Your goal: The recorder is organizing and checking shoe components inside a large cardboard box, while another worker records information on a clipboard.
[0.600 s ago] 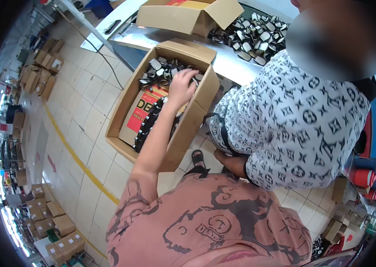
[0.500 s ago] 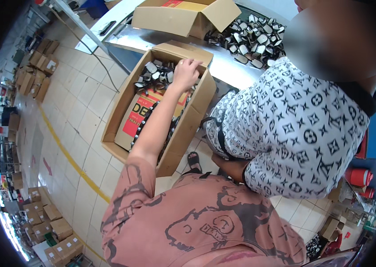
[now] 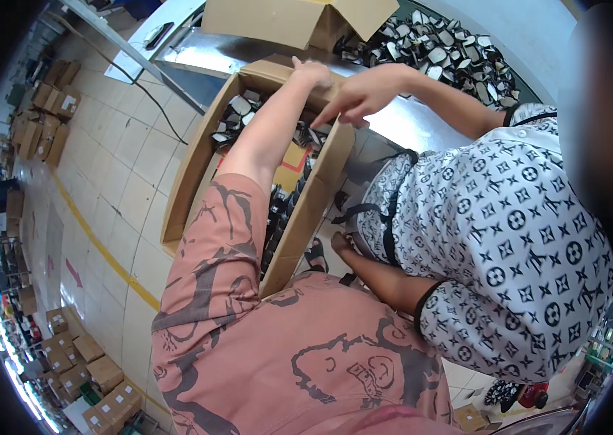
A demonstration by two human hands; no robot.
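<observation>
My left hand (image 3: 311, 75) reaches to the far end of a long open cardboard box (image 3: 298, 232), at its raised end flap. One finger sticks out; the others are blurred and partly hidden, so their grip cannot be made out. Under my forearm, the box holds small black-and-silver parts with pale rounded faces (image 3: 241, 106), a printed carton piece (image 3: 293, 161) and a row of dark parts (image 3: 282, 214) along its right side. Beside my hand, a co-worker's hand (image 3: 364, 94) points a finger down into the box. My right hand is out of sight.
Beyond the box stands a metal-topped table (image 3: 401, 119) with a heap of similar parts (image 3: 451, 54) and another open carton (image 3: 263, 25). The co-worker (image 3: 495, 217) stands close on the right. A cable (image 3: 151, 94) hangs at left; stacked cartons (image 3: 89, 370) line the floor.
My left hand has moved from above the parts to the box's far flap. The co-worker's arm has come in over the box, finger pointing. The view has shifted slightly.
</observation>
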